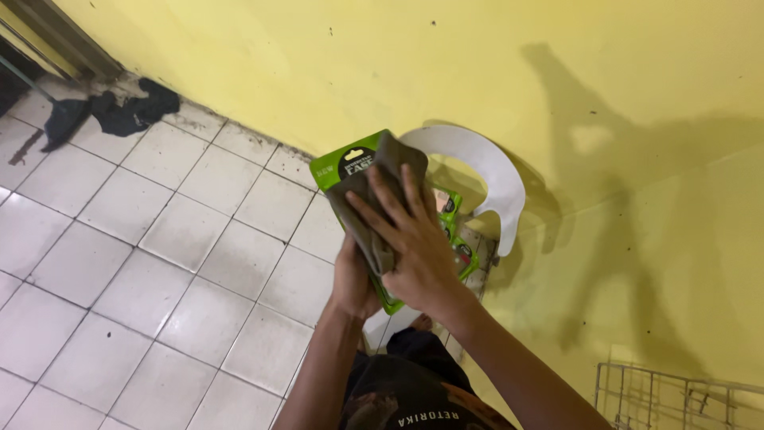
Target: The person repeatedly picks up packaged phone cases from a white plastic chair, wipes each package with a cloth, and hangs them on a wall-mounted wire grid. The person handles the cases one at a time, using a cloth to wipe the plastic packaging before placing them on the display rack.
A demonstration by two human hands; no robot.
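- The right hand (418,255) lies flat on a grey cloth (374,199), fingers (390,203) spread and pressing it against a green package (350,163).
- The left hand (354,279) grips the package from below, fingers curled round its lower edge.
- The package is held up in front of the person, above a white tiled floor (119,263).
- Behind it stands a white curved seat (485,171) against a yellow wall (398,64).
- A wire rack (676,394) sits at lower right; dark rags (119,111) lie far left.

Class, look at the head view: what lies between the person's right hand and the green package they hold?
A grey-brown cloth lies between the right hand and the green package, pressed flat against it, in the head view.
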